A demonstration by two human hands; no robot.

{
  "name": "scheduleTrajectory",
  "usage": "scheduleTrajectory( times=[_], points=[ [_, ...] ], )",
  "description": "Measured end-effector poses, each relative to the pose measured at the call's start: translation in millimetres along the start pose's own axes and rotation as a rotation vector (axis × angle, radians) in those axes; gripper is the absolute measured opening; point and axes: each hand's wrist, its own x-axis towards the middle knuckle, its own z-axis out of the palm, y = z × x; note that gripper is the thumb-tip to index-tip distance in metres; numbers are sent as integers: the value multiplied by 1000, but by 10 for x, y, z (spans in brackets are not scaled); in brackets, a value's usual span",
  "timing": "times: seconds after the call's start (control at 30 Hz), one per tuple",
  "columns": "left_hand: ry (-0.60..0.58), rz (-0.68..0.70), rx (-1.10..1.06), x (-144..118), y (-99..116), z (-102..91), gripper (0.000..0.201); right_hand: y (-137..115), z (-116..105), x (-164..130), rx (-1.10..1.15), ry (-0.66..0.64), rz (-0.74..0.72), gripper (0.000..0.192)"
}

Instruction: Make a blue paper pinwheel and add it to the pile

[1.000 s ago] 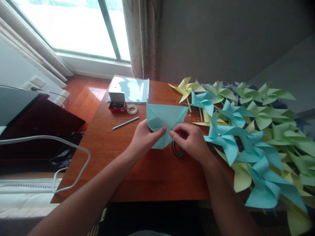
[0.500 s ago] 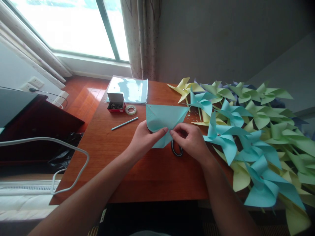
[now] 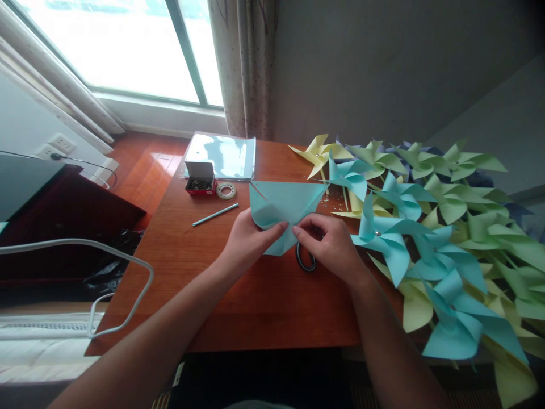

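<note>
Reddish wood desk [image 3: 238,295] set against a grey wall, w/ a window and curtain behind its far left corner; wood floor to its left. On the desk: 1 light blue paper sheet [image 3: 284,207] near the middle, both hands on it. Left hand [image 3: 249,241] pinches the sheet's near edge, fingers closed on the paper; right hand [image 3: 330,241] meets it fingertip to fingertip, also pinched on the paper. 1 black scissor handle [image 3: 305,260] shows just under the right hand. 1 straw [image 3: 215,214] left of the sheet, 1 small box [image 3: 200,177] and 1 tape roll [image 3: 226,190] beyond it, 1 paper stack [image 3: 223,154] at the far edge. Pinwheels [image 3: 426,227] piled over the desk's right side, blue, green, yellow, too many overlapping to count.
</note>
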Motion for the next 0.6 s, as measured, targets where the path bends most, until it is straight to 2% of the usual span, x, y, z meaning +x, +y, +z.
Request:
scheduleTrajectory(
  times=[0.17, 0.23, 0.43, 0.6],
  points=[
    [29, -13, -14, 8, 12, -5, 26, -6, -56, -8, 94, 28, 12, 20],
    [33, -32, -28, 5, 27, -2, 27, 11, -76, -4, 161, 119, 34, 21],
    [51, -86, -7, -19, 70, 14, 28, 138, -65, 67, 312, 569, 42, 15],
    [38, -90, 8, -24, 71, 16, 28, 210, -28, 106, 411, 610, -23, 19]
  ],
)
